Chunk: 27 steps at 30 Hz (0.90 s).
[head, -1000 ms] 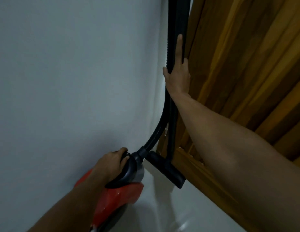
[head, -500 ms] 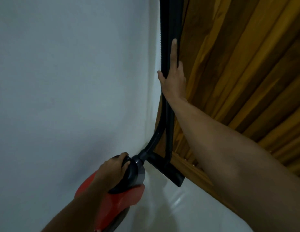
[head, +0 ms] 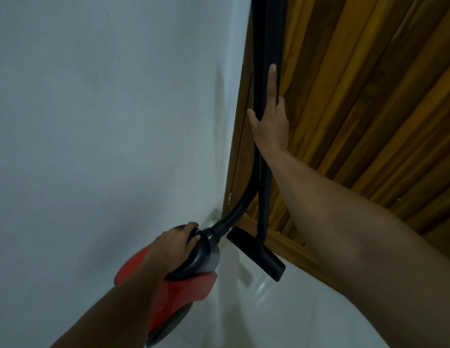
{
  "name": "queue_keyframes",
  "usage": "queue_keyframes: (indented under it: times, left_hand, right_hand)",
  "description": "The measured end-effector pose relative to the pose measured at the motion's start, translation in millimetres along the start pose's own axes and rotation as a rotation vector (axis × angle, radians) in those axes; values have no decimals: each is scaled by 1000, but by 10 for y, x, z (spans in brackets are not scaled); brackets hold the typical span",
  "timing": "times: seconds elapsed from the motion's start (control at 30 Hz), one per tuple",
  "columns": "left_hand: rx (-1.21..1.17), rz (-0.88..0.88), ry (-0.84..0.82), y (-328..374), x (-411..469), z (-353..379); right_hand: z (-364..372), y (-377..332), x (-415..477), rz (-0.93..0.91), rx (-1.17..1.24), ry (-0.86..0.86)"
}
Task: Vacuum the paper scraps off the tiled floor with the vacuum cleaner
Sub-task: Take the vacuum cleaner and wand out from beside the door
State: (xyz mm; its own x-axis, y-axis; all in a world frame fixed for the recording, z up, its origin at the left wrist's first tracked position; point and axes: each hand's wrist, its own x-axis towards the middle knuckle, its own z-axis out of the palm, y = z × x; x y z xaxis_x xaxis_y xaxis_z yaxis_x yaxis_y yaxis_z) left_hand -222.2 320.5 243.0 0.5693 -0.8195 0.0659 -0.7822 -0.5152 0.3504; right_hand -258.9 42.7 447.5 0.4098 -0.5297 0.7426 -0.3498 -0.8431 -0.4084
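A red vacuum cleaner [head: 186, 290] with a dark grey top sits low against the white wall. My left hand [head: 176, 243] is closed over its dark handle. A black hose [head: 246, 194] curves up from the body beside a black wand [head: 265, 187], which ends in a flat floor nozzle [head: 256, 253] resting on the pale tiled floor [head: 281, 317]. My right hand [head: 270, 124] grips the upright wand and hose, index finger stretched along them. No paper scraps show in view.
A white wall [head: 105, 121] fills the left side. A brown wooden door [head: 369, 96] with slanted panels stands on the right, its bottom edge just behind the nozzle. The vacuum stands in the corner where wall and door meet.
The view has drifted slightly, and my right hand has slid a little along the wand. Both hands keep their holds, and the vacuum stays in the corner.
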Motion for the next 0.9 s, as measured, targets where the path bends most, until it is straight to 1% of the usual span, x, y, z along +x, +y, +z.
queue_keyframes:
  times: [0.1, 0.27, 0.47, 0.67, 0.8, 0.9]
  left_hand:
    - [-14, 4, 10, 54, -281, -11]
    - [-74, -29, 29, 65, -811, -11]
    - [-110, 21, -13, 104, -1594, -85]
    - [-113, 71, -22, 128, -2451, -154]
    - [-116, 48, -26, 177, -3007, -143]
    - [-108, 42, -78, 206, -3391, -62]
  right_hand:
    - [-226, -118, -144, 0, -9, 7]
    - [-622, -404, -465, 50, -31, -8]
    - [-1141, -811, -1078, 123, 2, -10]
    - [-1638, -1126, -1725, 148, -13, -15]
    - [-1956, -1320, -2142, 148, -22, -27]
    - [-2187, -1405, -2489, 151, -29, -28]
